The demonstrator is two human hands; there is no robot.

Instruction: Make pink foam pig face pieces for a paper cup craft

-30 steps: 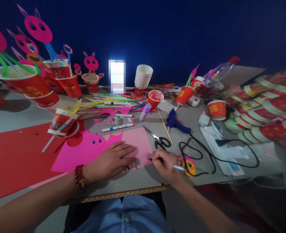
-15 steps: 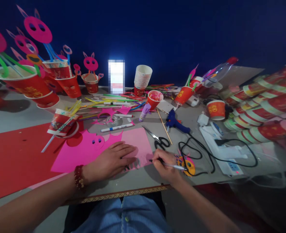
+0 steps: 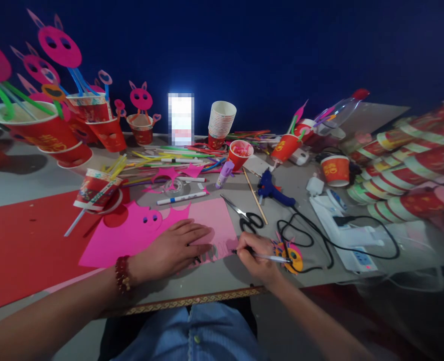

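My left hand point(image 3: 174, 249) lies flat with its fingers stretched across a light pink sheet of paper point(image 3: 214, 218). Close to its thumb, faint pen outlines run along the sheet's near edge. In my right hand point(image 3: 257, 253) is a pen point(image 3: 270, 257), its tip at the lower right corner of that sheet. Under and beyond my left hand lies a bright pink sheet point(image 3: 112, 235) with cut edges, bearing a pink disc with two eyes point(image 3: 152, 219). Black-handled scissors point(image 3: 250, 218) rest just above my right hand. An orange paper face point(image 3: 294, 258) sits right of it, partly behind the pen.
A blue glue gun point(image 3: 272, 190) trails a black cable to a white power strip point(image 3: 342, 235) at right. Red paper point(image 3: 29, 240) covers the left side. Pipe cleaners point(image 3: 176, 153), a marker point(image 3: 182, 197), a glue stick point(image 3: 225, 174) and stacked cups point(image 3: 222, 120) stand or lie behind.
The pen tip has barely shifted at the pale pink sheet's corner. My left hand stays in place, and the other things look the same.
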